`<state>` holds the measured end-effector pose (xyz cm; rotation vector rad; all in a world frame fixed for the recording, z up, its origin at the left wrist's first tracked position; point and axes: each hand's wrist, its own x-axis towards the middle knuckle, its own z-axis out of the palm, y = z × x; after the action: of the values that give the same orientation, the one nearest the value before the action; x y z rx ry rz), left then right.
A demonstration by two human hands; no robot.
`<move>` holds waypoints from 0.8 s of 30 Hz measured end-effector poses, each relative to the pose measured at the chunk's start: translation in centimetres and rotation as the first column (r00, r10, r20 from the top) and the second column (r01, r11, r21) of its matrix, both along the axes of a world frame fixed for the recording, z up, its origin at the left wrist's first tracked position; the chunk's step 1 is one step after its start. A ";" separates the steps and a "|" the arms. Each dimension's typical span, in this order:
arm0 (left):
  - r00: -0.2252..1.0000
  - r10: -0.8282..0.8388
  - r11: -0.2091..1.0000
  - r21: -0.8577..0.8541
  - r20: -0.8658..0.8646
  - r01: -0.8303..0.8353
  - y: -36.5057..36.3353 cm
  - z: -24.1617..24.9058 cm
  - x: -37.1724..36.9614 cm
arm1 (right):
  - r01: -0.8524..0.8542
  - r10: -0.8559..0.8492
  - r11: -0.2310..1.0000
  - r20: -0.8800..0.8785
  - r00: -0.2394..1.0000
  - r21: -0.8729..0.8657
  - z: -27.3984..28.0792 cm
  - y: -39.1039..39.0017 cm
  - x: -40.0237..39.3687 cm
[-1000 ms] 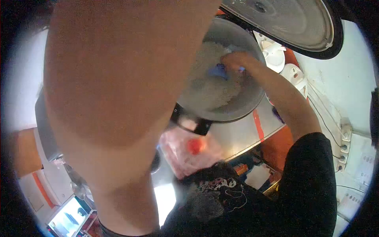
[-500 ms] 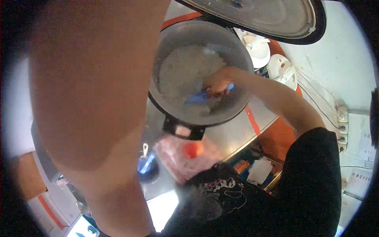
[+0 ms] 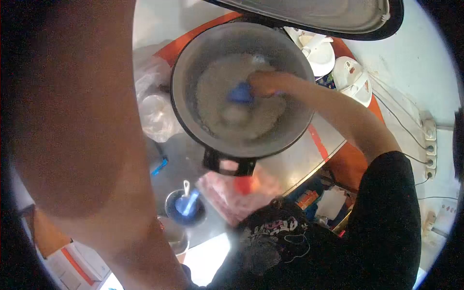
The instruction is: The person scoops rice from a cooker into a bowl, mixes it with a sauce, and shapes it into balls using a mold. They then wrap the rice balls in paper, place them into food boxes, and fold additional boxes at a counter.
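Note:
My right hand [image 3: 263, 83] is inside a large grey-walled pot [image 3: 186, 104]. Its fingers are closed around a blue scoop [image 3: 240, 93], whose outline is blurred. Beneath the scoop lies pale, grainy food [image 3: 215, 87] that looks like cooked rice, with a whitish rounded lump [image 3: 235, 114] near its middle. A dark-rimmed lid [image 3: 319, 14] stands over the pot's far side. My left forearm [image 3: 72, 121] rises large and close along the left; the left hand is out of the frame.
Clear plastic bags [image 3: 157, 111] lie left of the pot. In front are a pink-patterned packet [image 3: 237, 195] and a dark bowl [image 3: 185, 208] holding a blue utensil. White lidded containers [image 3: 350, 77] stand at right, near wall sockets [image 3: 429, 145] with cords.
My right hand and the blue scoop have shifted up and slightly left within the pot. My left forearm has moved left, uncovering the plastic bags.

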<state>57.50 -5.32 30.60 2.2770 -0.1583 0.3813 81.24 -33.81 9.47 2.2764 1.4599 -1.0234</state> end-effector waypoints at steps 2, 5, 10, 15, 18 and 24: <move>1.000 -0.003 1.000 -0.002 -0.005 0.003 0.0 0.0 0.1 | -0.039 0.039 0.998 0.003 0.999 -0.040 -1.7 0.1 -1.0; 1.000 -0.018 1.000 0.003 -0.009 0.018 -0.3 0.3 0.8 | -0.067 0.035 0.983 -0.182 0.983 -0.172 -6.3 0.0 -2.8; 0.999 -0.029 1.000 0.004 -0.024 0.029 -0.6 0.4 1.3 | 0.015 -0.013 1.000 -0.305 0.952 0.003 3.8 -0.9 -6.4; 0.999 -0.038 0.999 0.015 -0.024 0.038 -0.6 0.9 1.4 | 0.126 -0.147 0.989 -0.356 0.923 -0.081 3.4 -0.9 -8.3; 0.999 -0.044 0.999 0.029 -0.023 0.045 -0.7 1.6 1.2 | 0.075 -0.065 0.997 -0.284 0.957 0.026 6.0 -2.1 -8.7; 0.999 -0.053 0.997 0.058 -0.005 0.053 -0.9 3.4 1.0 | 0.093 -0.065 0.993 -0.331 0.941 0.069 8.6 -2.9 -9.6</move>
<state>58.52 -6.21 33.97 2.3253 -0.2304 0.3493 71.65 -36.68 18.05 2.3223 1.5703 -1.4514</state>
